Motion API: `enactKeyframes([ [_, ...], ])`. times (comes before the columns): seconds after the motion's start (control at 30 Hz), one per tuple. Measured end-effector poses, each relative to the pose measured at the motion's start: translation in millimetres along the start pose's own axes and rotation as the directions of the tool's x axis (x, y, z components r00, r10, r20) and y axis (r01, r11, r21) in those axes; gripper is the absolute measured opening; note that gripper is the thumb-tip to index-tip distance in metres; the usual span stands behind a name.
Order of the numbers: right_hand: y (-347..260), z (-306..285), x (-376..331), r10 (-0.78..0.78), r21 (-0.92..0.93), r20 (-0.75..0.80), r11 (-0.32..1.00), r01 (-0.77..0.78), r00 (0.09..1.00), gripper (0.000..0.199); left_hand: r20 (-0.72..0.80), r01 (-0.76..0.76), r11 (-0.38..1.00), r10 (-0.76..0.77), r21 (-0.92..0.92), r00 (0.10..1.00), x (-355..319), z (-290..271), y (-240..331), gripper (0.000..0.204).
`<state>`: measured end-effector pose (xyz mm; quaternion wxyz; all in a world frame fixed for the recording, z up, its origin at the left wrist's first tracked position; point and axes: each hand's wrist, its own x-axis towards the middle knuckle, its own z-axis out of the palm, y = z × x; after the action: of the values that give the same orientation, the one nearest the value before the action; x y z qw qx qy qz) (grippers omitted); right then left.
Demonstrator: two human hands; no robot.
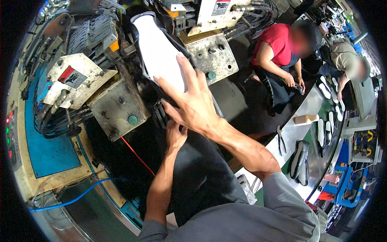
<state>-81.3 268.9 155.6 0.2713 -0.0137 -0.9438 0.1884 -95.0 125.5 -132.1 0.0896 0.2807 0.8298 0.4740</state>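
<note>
A shoe [159, 44] with a white sole face and a dark upper edge lies sole up in the machine, between its two metal side units. My right hand [191, 97] reaches over its near end, fingers spread, with the fingertips resting on the white surface. Below it, my left hand [176, 135] is closed beside a dark ribbed machine part [160, 115]. What its curled fingers hold, if anything, is hidden.
Control boxes with green buttons [132, 119] flank the shoe. At right, a metal bench [278, 161] carries pliers [281, 141], a wooden block [305, 119], dark shoes [299, 161] and several white soles [324, 88]. Two people work beyond. A blue hose [80, 192] crosses at lower left.
</note>
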Motion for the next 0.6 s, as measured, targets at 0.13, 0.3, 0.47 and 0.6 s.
enactKeyframes([
  [0.13, 2.2, 8.5, 8.9, 0.006, -0.054, 0.038, 0.999, -0.004, 0.999, 0.072, -0.005, -0.04, 0.994, 0.04, 0.098, 0.999, 1.6, -0.7, 12.8, 0.044],
  [0.3, -2.5, 7.0, 4.7, 0.04, -0.026, 0.089, 0.999, -0.038, 0.995, 0.075, -0.027, -0.047, 0.992, 0.05, 0.117, 0.998, -4.2, 2.1, -3.3, 0.041],
  [0.47, 24.4, 30.8, -69.3, 0.104, 0.293, -0.148, 0.955, -0.057, 0.983, 0.089, -0.138, 0.035, 0.997, -0.026, 0.07, 0.99, -12.9, -9.8, 4.7, 0.036],
  [0.6, 68.9, 101.3, -83.1, 0.354, 0.524, 0.246, 0.734, -0.431, 0.902, 0.086, -0.129, 0.123, 0.991, -0.115, 0.055, 0.985, -16.1, -22.5, 15.6, 0.031],
])
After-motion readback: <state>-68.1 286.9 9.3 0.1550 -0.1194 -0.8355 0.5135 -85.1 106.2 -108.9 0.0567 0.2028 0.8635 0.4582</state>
